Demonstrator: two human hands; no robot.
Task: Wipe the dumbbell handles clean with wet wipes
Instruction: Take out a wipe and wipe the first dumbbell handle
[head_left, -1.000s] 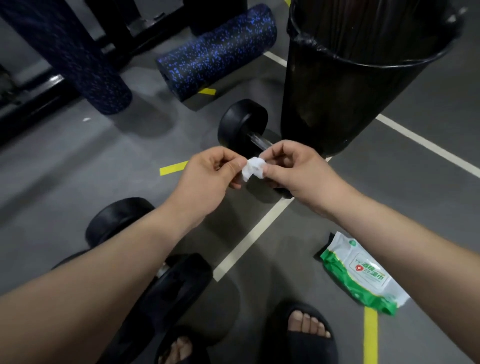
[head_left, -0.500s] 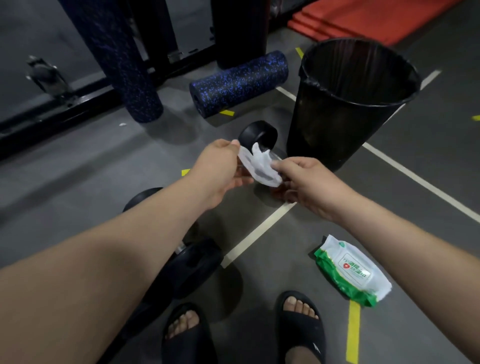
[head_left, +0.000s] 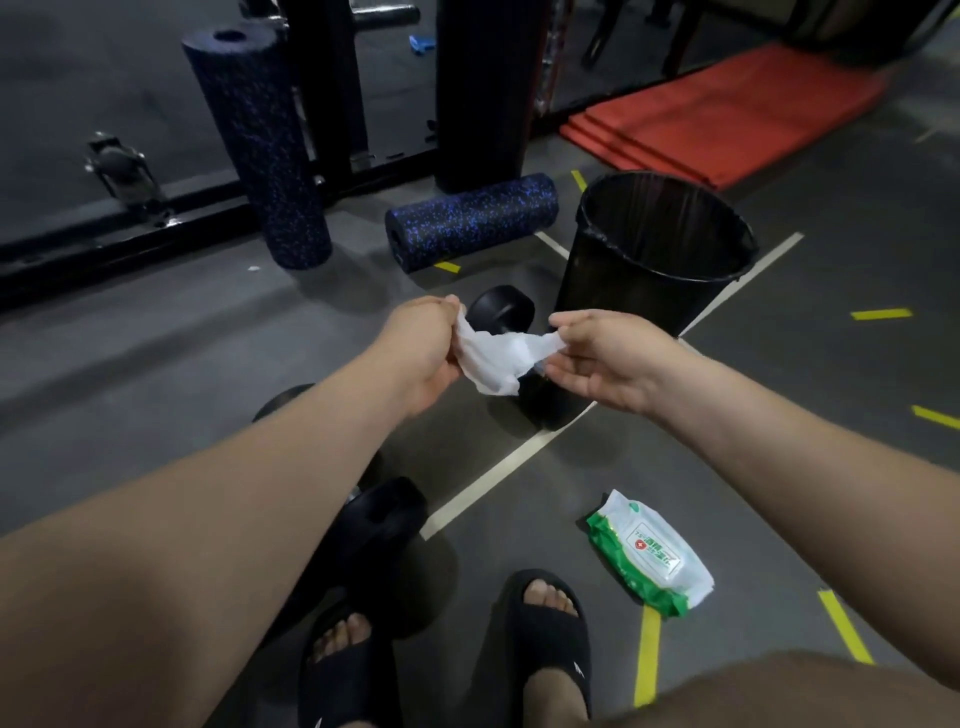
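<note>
The left grip (head_left: 421, 353) and right grip (head_left: 602, 358) each pinch an end of a crumpled white wet wipe (head_left: 493, 358), which is stretched between them in the air above a black dumbbell (head_left: 501, 312). This dumbbell lies on the grey floor (head_left: 156, 338) just beside a black bin (head_left: 623, 291). A second dumbbell (head_left: 384, 519) lies under the left forearm, and a green-and-white wipe pack (head_left: 649, 561) sits near the right foot.

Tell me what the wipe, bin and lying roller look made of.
Wipe: thin white nonwoven cloth, probably; it drapes and creases limply.
Bin: black, glossy plastic liner bag folded over its rim.
Lying roller: matte foam, likely; speckled blue, grainy surface.
</note>
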